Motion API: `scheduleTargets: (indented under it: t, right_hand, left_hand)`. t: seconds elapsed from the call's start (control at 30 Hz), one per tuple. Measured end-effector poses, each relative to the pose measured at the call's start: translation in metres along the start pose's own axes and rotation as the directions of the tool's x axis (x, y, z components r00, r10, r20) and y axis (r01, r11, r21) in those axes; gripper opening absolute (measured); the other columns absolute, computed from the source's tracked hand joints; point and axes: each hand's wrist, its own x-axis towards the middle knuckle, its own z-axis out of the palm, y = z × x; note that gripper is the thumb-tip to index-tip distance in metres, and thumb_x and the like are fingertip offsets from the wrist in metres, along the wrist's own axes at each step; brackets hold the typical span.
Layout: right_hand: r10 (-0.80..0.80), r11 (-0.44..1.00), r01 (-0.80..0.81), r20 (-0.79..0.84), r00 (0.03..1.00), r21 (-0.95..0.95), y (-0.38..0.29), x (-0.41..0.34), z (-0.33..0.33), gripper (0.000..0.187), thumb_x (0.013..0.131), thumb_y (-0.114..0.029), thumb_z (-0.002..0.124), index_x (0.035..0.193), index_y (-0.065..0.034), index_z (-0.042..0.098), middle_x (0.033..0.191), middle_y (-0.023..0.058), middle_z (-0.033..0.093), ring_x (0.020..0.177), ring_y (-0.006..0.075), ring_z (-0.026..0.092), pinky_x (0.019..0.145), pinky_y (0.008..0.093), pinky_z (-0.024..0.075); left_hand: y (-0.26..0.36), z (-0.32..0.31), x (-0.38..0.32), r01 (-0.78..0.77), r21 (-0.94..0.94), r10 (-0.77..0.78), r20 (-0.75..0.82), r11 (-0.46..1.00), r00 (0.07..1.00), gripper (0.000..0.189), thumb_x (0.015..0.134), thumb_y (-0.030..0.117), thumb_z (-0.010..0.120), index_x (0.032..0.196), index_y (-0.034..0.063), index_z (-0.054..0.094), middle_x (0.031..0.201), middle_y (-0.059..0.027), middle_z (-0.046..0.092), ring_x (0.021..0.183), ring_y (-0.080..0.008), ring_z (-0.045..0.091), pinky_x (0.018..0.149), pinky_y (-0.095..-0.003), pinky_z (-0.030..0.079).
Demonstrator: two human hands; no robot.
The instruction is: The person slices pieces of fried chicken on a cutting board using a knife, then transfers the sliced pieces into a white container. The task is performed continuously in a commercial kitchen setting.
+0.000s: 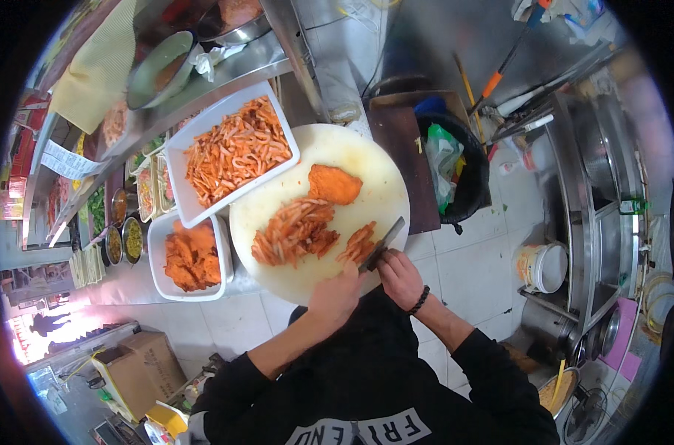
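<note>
A round white cutting board [320,146] lies before me. My left hand [337,295] is closed at the near end of a knife [390,236], whose blade points away and to the right. Bent fingers of my right hand [399,279] rest close against the blade's right side; whether they pinch anything is hidden. Just left of the blade lies a small group of orange-coated meat strips [359,243]. A larger heap of cut strips [295,232] sits left of it. One uncut orange-coated meat piece [335,184] lies farther back on the board.
A white tub of strips [234,150] overlaps the board's left edge. Below it, another white tub [224,261] holds uncut orange pieces. A steel shelf [248,62] runs above at left. Right of the board stands a black-lined bin [473,183]; a white bucket [548,268] is farther right.
</note>
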Motion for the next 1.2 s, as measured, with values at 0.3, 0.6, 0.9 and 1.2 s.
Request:
scheduleTargets:
  t: [0.3,0.6,0.9,1.2]
  right_hand:
    - [-0.036,0.999,0.036,0.006,0.999,-0.023,0.006,-0.002,-0.001,0.039,0.075,0.006,0.070,0.113,0.0048,0.066,0.118,0.0176,0.064,0.117,0.0362,0.061,0.102,0.0419,0.0529]
    - [-0.034,0.999,0.034,-0.011,0.999,0.020,-0.007,0.018,0.001,0.040,0.074,0.006,0.070,0.113,0.0043,0.066,0.119,0.0170,0.065,0.117,0.0357,0.062,0.102,0.0419,0.0528]
    - [-0.056,0.998,0.056,0.001,0.998,-0.041,-0.007,0.023,0.019,0.034,0.076,0.003,0.070,0.109,0.0033,0.067,0.115,0.0163,0.065,0.115,0.0350,0.062,0.101,0.0417,0.0534]
    - [-0.069,0.991,0.072,-0.026,0.997,0.116,-0.002,0.049,0.009,0.033,0.081,0.006,0.065,0.113,0.0018,0.068,0.119,0.0179,0.067,0.117,0.0376,0.063,0.102,0.0436,0.0534]
  left_hand:
    - [0.008,0.006,-0.002,0.013,-0.058,-0.014,-0.017,0.998,1.000,0.035,0.104,0.034,0.059,0.111,0.0002,0.052,0.075,-0.0265,0.069,0.074,-0.0480,0.070,0.068,-0.0570,0.055]
    - [-0.055,-0.025,0.003,-0.037,-0.136,0.024,-0.096,0.990,0.995,0.033,0.103,0.032,0.064,0.100,0.0012,0.053,0.077,-0.0276,0.066,0.074,-0.0507,0.066,0.065,-0.0572,0.051]
    - [-0.025,-0.025,-0.022,0.036,-0.062,-0.036,0.001,0.997,0.999,0.030,0.103,0.030,0.063,0.106,0.0035,0.051,0.073,-0.0248,0.068,0.072,-0.0483,0.068,0.066,-0.0578,0.054]
    - [-0.067,-0.035,-0.002,-0.085,-0.216,0.022,-0.279,0.973,0.960,0.030,0.100,0.024,0.068,0.097,-0.0018,0.052,0.073,-0.0266,0.066,0.071,-0.0486,0.067,0.062,-0.0556,0.053]
